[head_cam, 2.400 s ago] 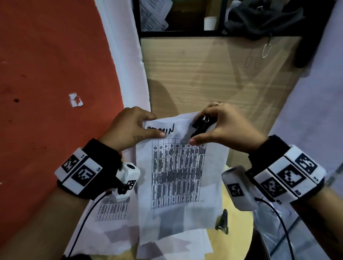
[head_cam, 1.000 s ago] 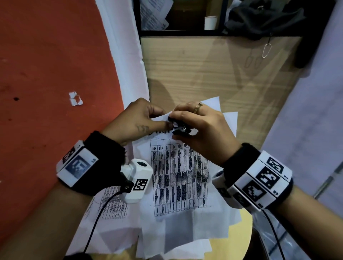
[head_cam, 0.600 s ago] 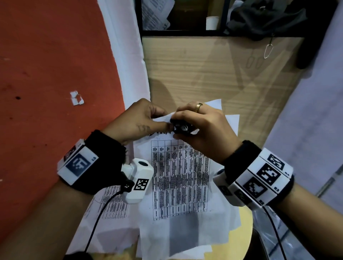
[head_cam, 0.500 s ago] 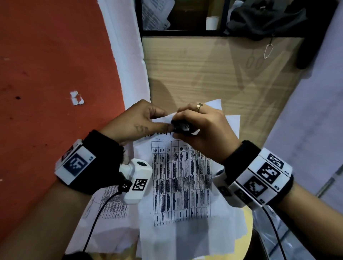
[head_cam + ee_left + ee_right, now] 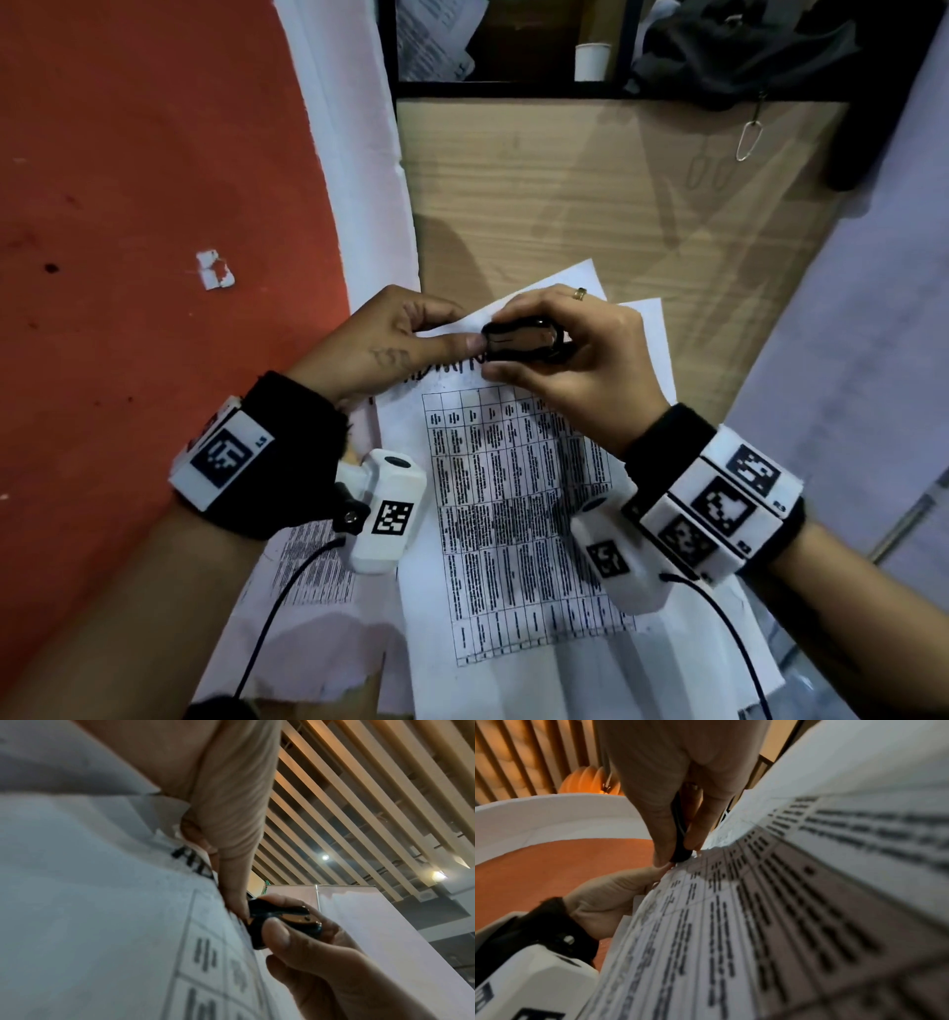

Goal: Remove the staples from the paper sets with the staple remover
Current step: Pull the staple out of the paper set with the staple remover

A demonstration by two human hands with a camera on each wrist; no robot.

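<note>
A stapled paper set [image 5: 518, 514] printed with a table is held up in front of me, also seen in the left wrist view as a paper set [image 5: 102, 923] and in the right wrist view as a paper set [image 5: 757, 912]. My left hand [image 5: 400, 339] pinches its top left corner between thumb and fingers. My right hand [image 5: 570, 360] grips the black staple remover [image 5: 524, 342], whose tip sits at the top edge of the paper right beside my left thumb. The same staple remover [image 5: 280, 921] shows squeezed between thumb and fingers. The staple itself is hidden.
More printed sheets [image 5: 308, 591] lie under the held set on a round wooden table [image 5: 359, 699]. A wooden cabinet panel [image 5: 590, 195] stands ahead, a white paper cup [image 5: 592, 60] on its shelf. Red floor [image 5: 128, 205] with a paper scrap [image 5: 213, 270] lies to the left.
My right hand moved the staple remover from the top middle of the paper to the top left corner beside my left thumb. Over the last half second both hands stay nearly still.
</note>
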